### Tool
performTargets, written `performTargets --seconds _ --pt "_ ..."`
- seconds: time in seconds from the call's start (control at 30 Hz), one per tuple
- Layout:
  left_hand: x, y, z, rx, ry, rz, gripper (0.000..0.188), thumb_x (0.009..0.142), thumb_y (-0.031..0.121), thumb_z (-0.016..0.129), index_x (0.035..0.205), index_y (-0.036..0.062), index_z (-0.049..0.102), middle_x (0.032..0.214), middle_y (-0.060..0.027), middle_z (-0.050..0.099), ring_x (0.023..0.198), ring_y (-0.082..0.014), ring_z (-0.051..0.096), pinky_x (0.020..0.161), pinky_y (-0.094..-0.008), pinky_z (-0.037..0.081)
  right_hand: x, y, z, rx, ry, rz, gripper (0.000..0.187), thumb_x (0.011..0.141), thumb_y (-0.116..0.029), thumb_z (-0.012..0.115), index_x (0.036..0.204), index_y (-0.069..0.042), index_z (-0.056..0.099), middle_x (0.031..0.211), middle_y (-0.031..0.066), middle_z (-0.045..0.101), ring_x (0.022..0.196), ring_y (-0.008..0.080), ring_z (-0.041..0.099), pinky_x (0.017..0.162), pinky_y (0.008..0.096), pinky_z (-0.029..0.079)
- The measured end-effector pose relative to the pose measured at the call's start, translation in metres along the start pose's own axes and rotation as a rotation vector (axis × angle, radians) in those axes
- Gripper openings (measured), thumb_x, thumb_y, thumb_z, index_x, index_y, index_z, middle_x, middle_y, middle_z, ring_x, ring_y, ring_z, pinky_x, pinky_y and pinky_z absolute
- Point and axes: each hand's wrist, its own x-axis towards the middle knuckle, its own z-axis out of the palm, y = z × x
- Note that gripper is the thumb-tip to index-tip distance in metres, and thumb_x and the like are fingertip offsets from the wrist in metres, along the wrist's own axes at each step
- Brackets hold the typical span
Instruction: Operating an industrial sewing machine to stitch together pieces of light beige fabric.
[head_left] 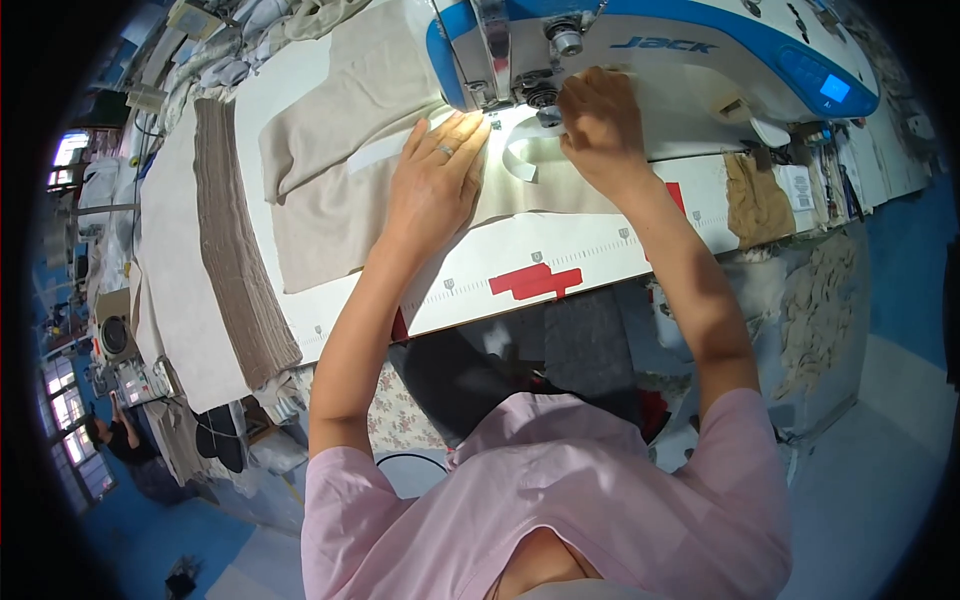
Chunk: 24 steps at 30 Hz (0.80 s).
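Note:
A piece of beige fabric (330, 235) lies on the white sewing table, with its right part under the head of a blue and white sewing machine (660, 75). My left hand (438, 175), a ring on one finger, rests flat on the fabric just left of the lit needle area, fingers stretched out. A narrow white strip (380, 152) lies on the cloth by that hand; a curled white strip (520, 165) shows to the right of the needle. Beside the machine's head, my right hand (605, 130) is closed with fingers bent; what they hold is hidden.
A long stack of brown fabric pieces (235, 250) lies at the left. Red tape (537, 281) and a printed ruler run along the table's front edge. At the right are a mustard cloth (757, 200) and small tools. Another person (130, 440) is far left.

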Motion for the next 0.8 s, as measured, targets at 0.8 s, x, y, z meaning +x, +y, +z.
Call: performTargets --seconds 0.8 --pt "-0.0006 -0.0007 -0.0023 -0.06 0.001 0.001 0.033 0.102 0.012 0.063 0.134 0.0079 0.068 0.138 -0.0109 0.067 0.135 -0.0314 0.058 0.121 -0.0529 0.038 -0.004 0.0074 0.0032 0.123 -0.013 -0.034 0.036 0.072 0.0 0.073 0.105 -0.013 0.067 0.092 -0.0002 0.069 0.095 0.0231 0.059 0.09 0.0411 0.044"
